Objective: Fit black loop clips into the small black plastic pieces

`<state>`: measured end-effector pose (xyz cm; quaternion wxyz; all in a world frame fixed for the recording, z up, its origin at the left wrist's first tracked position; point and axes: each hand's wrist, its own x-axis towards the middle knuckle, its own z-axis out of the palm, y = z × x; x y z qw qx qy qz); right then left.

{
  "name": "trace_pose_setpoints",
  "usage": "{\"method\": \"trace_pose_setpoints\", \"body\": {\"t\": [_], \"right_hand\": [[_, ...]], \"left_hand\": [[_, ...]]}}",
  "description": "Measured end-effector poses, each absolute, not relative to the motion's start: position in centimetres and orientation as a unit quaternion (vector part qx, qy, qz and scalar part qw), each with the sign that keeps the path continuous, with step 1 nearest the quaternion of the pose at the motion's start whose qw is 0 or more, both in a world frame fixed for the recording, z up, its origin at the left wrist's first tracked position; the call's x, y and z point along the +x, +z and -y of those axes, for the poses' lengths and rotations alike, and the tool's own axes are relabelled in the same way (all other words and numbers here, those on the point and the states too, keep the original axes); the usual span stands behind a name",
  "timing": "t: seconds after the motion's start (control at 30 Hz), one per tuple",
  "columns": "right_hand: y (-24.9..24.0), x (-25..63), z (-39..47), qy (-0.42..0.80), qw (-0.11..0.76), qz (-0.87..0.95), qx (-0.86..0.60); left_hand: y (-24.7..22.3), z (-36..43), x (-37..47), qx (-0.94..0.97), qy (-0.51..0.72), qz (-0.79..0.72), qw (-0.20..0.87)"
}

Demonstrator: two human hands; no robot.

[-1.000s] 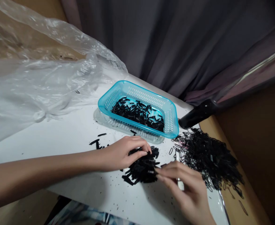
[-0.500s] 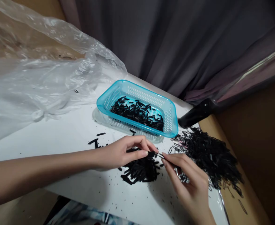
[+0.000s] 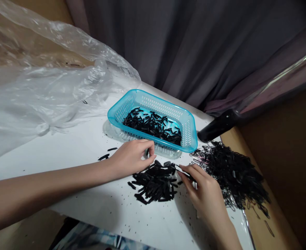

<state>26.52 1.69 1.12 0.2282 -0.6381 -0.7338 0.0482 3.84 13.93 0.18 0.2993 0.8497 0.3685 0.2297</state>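
Note:
My left hand [image 3: 134,156] is over the upper left edge of a pile of short black strips [image 3: 155,184]. Its fingers are curled in, and a small black strip [image 3: 148,152] shows between them. At the right side of this pile, my right hand [image 3: 205,184] pinches a slim black tool [image 3: 189,175] with a thin, pale metal tip. The tip points left at the pile; the tool's exact kind is unclear. Behind both hands stands a blue plastic basket [image 3: 153,136] with many similar black strips in it.
A heap of looped black wire pieces [image 3: 233,173] lies on the right. Beside the basket is a black handle-like object [image 3: 216,126]. Clear plastic sheeting [image 3: 51,86] covers the table's left, and a dark curtain [image 3: 147,41] hangs behind. Black crumbs dot the white tabletop [image 3: 95,215].
My hands were together at a black strip above the pile. My left hand has moved left and up, apart from the tool; my right hand has shifted slightly left.

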Motion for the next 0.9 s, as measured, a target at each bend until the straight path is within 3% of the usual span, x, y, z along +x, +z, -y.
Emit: {"method": "trace_pose_setpoints", "body": {"t": [0.3,0.57,0.9], "right_hand": [[-0.4,26.2,-2.5,0.004,0.204,0.711,-0.672],[-0.6,26.5,-2.8,0.042,0.199,0.714,-0.67],[-0.4,26.8,-2.9,0.065,0.203,0.719,-0.662]], "left_hand": [[-0.3,-13.5,3.8,0.869,0.231,-0.311,0.307],[-0.6,-13.6,3.5,0.906,0.125,-0.335,0.226],[-0.3,-13.6,3.6,0.918,0.138,-0.328,0.173]]}}
